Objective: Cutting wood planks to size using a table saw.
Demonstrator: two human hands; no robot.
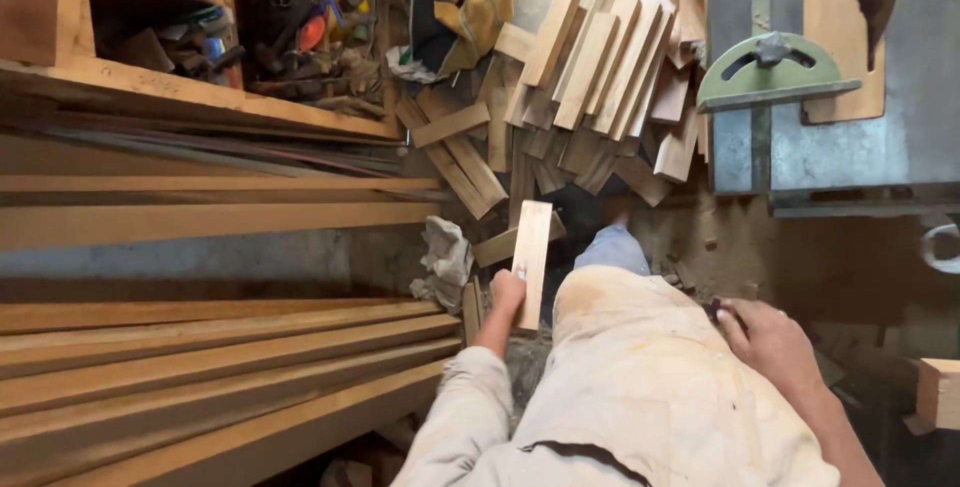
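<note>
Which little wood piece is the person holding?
The pale flat wooden strip gripped in the left hand, apart from the heap of short wooden offcuts.

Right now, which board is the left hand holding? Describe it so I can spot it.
Start at the heap of short boards on the floor beside the saw table. Just below it, the left hand grips one pale board by its lower end. Unlike the piled ones, it stands alone, raised and nearly upright beside the knee.

Left hand (507, 292) gripping wood strip (532, 257), offcut pile (590, 87)
</note>
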